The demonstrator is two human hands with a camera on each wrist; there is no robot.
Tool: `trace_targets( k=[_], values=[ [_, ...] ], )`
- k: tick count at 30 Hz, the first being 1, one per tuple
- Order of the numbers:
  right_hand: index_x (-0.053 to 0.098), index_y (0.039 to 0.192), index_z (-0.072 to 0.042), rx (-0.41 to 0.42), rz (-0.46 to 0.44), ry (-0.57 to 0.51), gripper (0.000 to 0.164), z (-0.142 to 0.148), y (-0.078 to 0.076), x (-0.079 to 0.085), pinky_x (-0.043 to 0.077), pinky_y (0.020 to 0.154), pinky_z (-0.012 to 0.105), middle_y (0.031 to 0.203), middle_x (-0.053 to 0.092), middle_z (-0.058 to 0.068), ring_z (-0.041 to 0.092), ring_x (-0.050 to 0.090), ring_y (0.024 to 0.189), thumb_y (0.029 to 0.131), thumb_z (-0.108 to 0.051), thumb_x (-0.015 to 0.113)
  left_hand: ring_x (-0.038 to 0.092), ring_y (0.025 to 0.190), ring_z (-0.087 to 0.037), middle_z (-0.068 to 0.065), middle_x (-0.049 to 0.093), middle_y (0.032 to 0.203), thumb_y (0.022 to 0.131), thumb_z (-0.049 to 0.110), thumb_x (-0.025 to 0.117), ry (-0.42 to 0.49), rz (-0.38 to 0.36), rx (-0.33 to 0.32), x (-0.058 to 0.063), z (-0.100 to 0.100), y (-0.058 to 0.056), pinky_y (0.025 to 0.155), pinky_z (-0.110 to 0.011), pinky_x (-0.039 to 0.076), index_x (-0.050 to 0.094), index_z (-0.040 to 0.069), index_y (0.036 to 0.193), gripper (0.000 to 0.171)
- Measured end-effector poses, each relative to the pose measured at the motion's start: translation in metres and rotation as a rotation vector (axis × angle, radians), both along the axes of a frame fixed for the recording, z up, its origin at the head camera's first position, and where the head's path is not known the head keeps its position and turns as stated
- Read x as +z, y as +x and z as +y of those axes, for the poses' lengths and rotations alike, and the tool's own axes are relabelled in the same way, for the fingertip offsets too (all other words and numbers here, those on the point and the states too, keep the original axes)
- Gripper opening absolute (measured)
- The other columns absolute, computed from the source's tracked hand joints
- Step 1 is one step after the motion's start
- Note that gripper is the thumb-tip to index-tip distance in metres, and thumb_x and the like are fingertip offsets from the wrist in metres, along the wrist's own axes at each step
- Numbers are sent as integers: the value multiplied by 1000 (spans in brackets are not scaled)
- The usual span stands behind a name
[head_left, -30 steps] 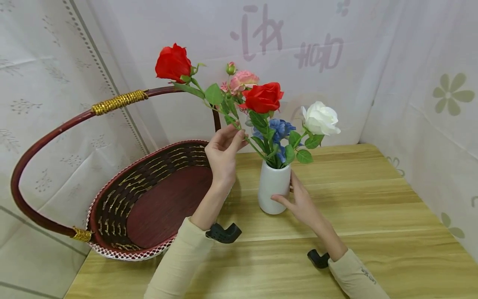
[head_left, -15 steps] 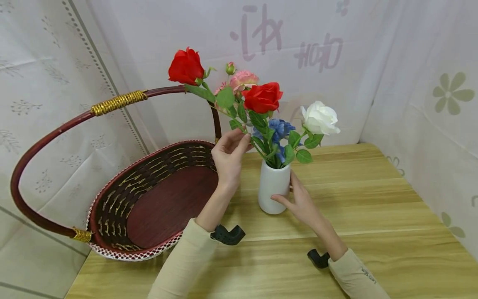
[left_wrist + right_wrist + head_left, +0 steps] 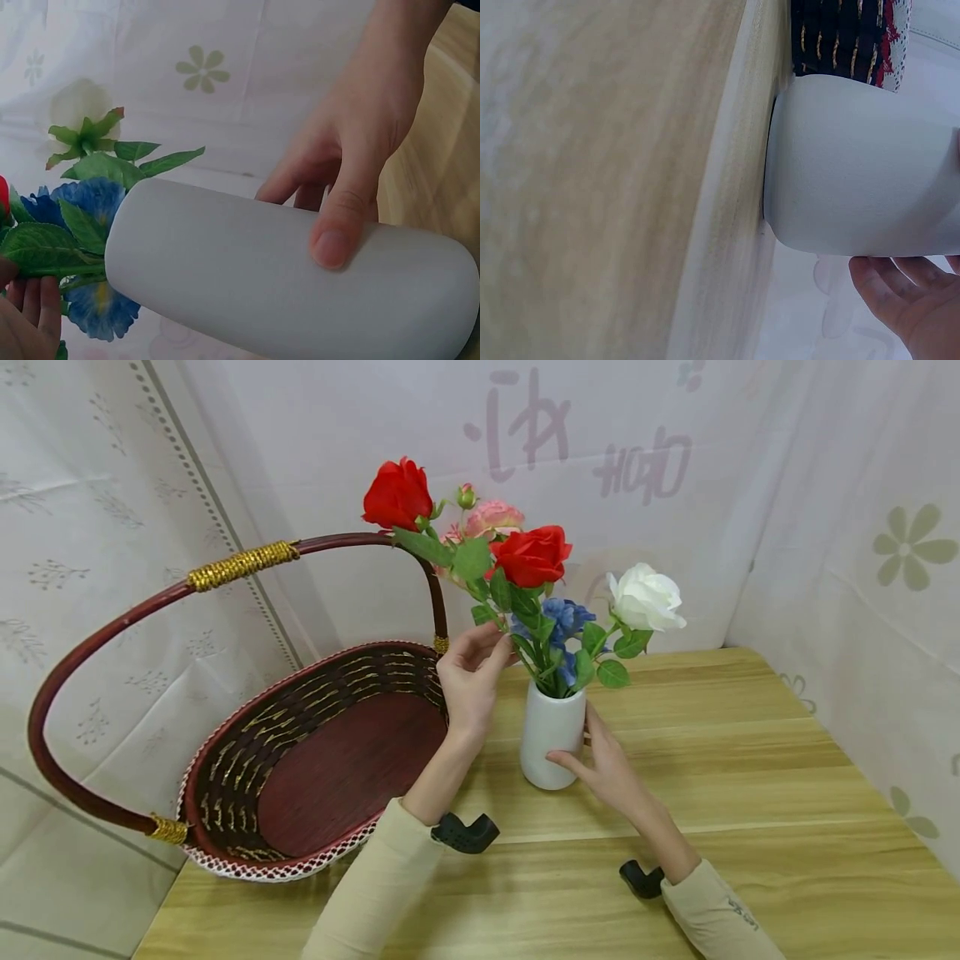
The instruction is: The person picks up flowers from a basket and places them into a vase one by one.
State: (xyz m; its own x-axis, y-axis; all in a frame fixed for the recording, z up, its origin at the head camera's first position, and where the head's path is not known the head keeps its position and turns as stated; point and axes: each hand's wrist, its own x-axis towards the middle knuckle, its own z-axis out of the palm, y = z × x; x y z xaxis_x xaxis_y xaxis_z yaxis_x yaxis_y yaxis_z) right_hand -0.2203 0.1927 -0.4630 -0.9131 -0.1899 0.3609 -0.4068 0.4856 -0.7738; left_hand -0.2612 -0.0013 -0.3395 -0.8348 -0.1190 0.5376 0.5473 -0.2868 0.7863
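Observation:
A white vase (image 3: 551, 739) stands upright on the wooden table. My right hand (image 3: 611, 768) holds its lower right side, thumb across the front; in the right wrist view the fingers (image 3: 889, 289) curl against the vase wall. With thumb and fingers, my left hand (image 3: 472, 677) pinches the stem of a red rose (image 3: 397, 495), which leans out to the left above the vase. The stem's lower end is hidden among leaves at the vase mouth. A second red rose (image 3: 531, 556), a white rose (image 3: 647, 597), blue flowers (image 3: 101, 307) and pink flowers (image 3: 493, 518) also rise there.
A dark red woven basket (image 3: 352, 777) with a tall arched handle (image 3: 105, 627) sits left of the vase, close to my left forearm. Patterned white curtains (image 3: 600, 410) hang behind the wooden table (image 3: 750, 827) and along both sides.
My left hand has moved right and slightly down, bringing the pinched red rose closer to the other flowers. My right hand and the vase have stayed in place.

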Motion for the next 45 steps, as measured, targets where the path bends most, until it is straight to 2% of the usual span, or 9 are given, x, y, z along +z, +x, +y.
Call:
trace_targets(
  k=[6, 16, 24, 26, 35, 38, 45],
  values=[
    [15, 162, -19, 10, 6, -5, 96, 1, -1, 0, 52, 100, 52, 147, 45, 13, 30, 52, 129, 91, -33, 78, 70, 83, -14, -17, 71, 101, 94, -5, 66, -38, 12, 9, -4, 4, 1, 78, -40, 63, 68, -10, 113, 20],
    [16, 162, -17, 5, -3, -13, 95, 1, 0, 1, 51, 100, 54, 147, 46, 14, 31, 52, 129, 91, -33, 78, 70, 83, -15, -19, 70, 97, 93, -5, 68, -64, 2, 35, -10, 9, 3, 78, -42, 63, 67, -12, 107, 16],
    [17, 162, -15, 3, -9, -7, 95, 2, -1, 1, 52, 100, 52, 145, 47, 14, 30, 52, 128, 91, -33, 78, 70, 79, -42, -21, 71, 94, 92, -2, 70, -102, -27, 76, -15, 12, 4, 77, -42, 63, 68, -10, 102, 13],
    [17, 161, -14, 2, -10, -5, 95, 2, 0, 2, 52, 100, 52, 145, 47, 14, 31, 52, 128, 91, -33, 78, 70, 79, -41, -21, 71, 93, 92, -3, 70, -105, -39, 77, -17, 12, 4, 77, -41, 63, 68, -10, 101, 12],
    [16, 162, -14, -1, -6, -5, 96, 2, 0, 2, 52, 100, 52, 146, 46, 15, 31, 52, 127, 91, -34, 78, 70, 77, -13, -16, 72, 93, 91, -3, 70, -132, -78, 82, -22, 16, 5, 78, -31, 62, 68, -8, 101, 11],
    [14, 162, -16, 7, -3, -6, 96, 2, 1, 2, 52, 100, 53, 147, 45, 15, 32, 52, 128, 92, -35, 77, 70, 80, -14, -16, 73, 92, 91, -3, 70, -145, -87, 95, -24, 17, 5, 78, -28, 61, 69, -8, 100, 11],
    [13, 162, -17, 16, 4, -7, 96, 1, 0, 0, 51, 100, 54, 149, 43, 16, 35, 51, 129, 92, -36, 76, 71, 90, -28, -18, 73, 93, 91, -2, 70, -182, -117, 124, -25, 16, 5, 78, -26, 59, 71, -7, 100, 10]
  ],
)
